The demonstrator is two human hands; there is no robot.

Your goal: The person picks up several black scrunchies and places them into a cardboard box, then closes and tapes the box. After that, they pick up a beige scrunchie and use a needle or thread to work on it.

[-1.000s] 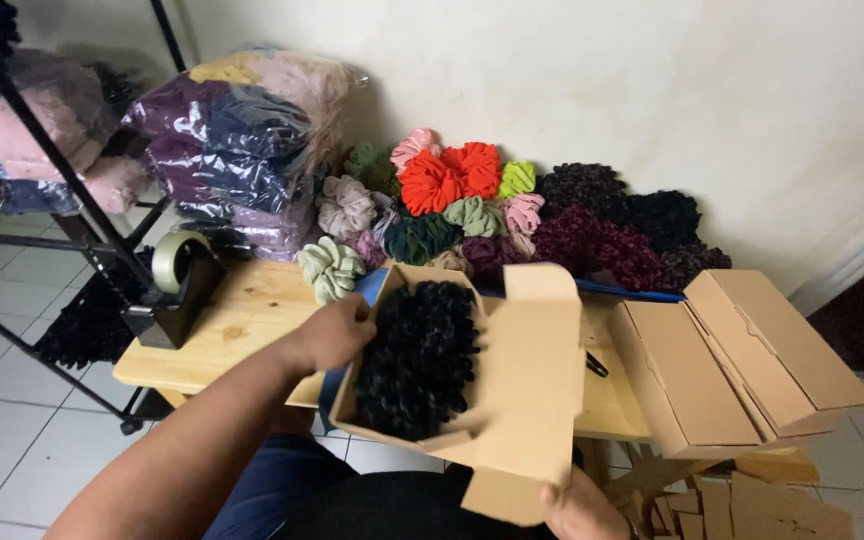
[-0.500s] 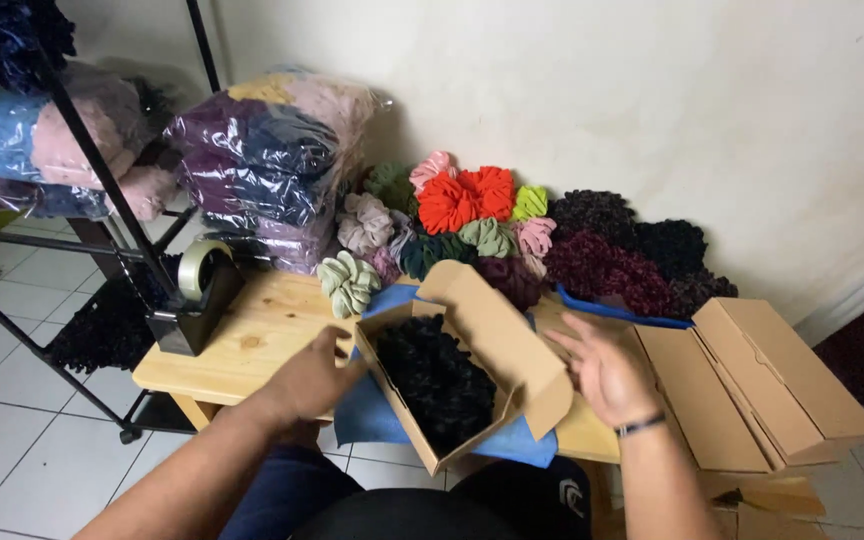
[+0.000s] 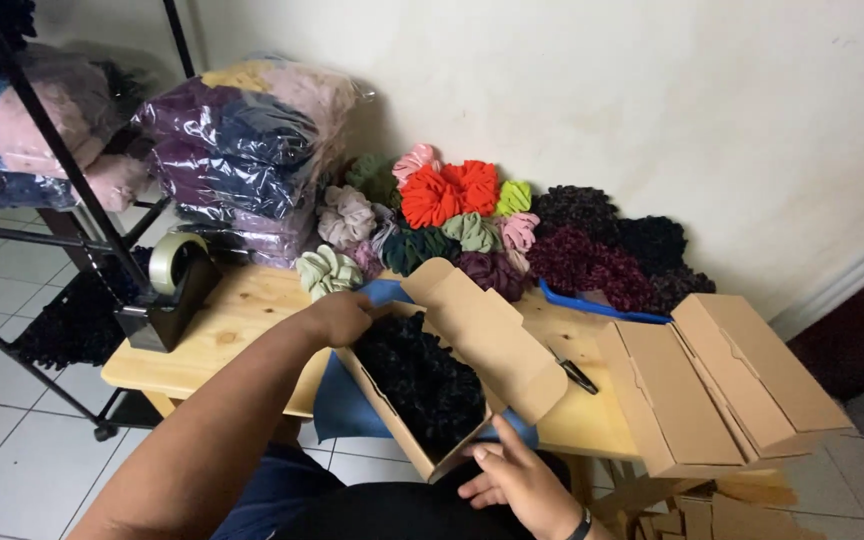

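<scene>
You had the open cardboard box [image 3: 422, 400], filled with black scrunchies [image 3: 420, 383], at the near edge of the low wooden table [image 3: 242, 310], over a blue cloth [image 3: 344, 400]. Your left hand [image 3: 337, 318] gripped its far corner and your right hand [image 3: 512, 482] pressed, fingers spread, against its near end; the hands were apart, one at each end. The lid flap [image 3: 487, 335] stood open to the right. A black pen [image 3: 574, 372] lay beside it, and two closed cardboard boxes [image 3: 722, 385] sat at the table's right end. A tape dispenser [image 3: 172, 290] stood at the left. Coloured scrunchies [image 3: 452, 215] were heaped against the cream wall [image 3: 602, 100], next to plastic-wrapped bundles [image 3: 237, 150]. A black metal rack [image 3: 62, 160] stood on the white tiled floor [image 3: 2, 400].
</scene>
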